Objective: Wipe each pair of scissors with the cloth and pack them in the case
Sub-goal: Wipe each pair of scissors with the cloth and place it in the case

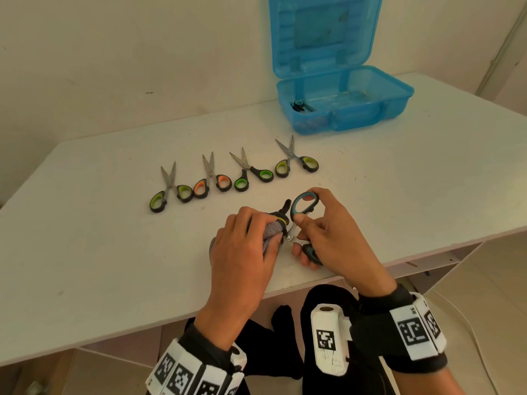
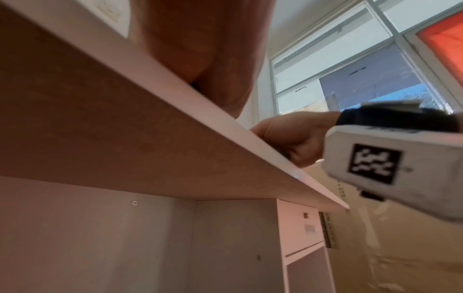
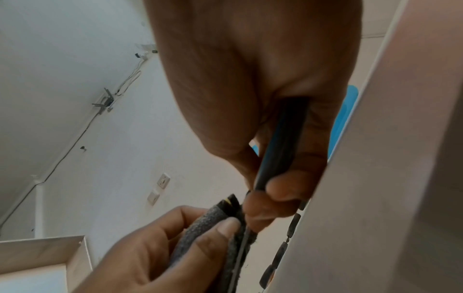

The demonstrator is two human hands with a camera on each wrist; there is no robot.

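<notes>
Teal-handled scissors (image 1: pixel 303 208) (blades spread) gripped by the right hand (image 1: pixel 333 232); left hand (image 1: pixel 245 240) pinches grey cloth (image 1: pixel 275 229) around one blade.

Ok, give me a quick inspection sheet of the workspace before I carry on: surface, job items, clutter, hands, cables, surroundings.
Surface: white table, a few small marks.
Job's things: four scissors in a row, blades apart: lime pair, orange pair, green pair, yellow-green pair. Blue case open at the far side, one pair of scissors inside.
Clutter: nothing seen.
Hands: left hand grips the grey cloth around the blades; right hand holds the teal-handled scissors.
Cables: thin wire along the wall.
Surroundings: window, wall switches, open shelf under the table.
</notes>
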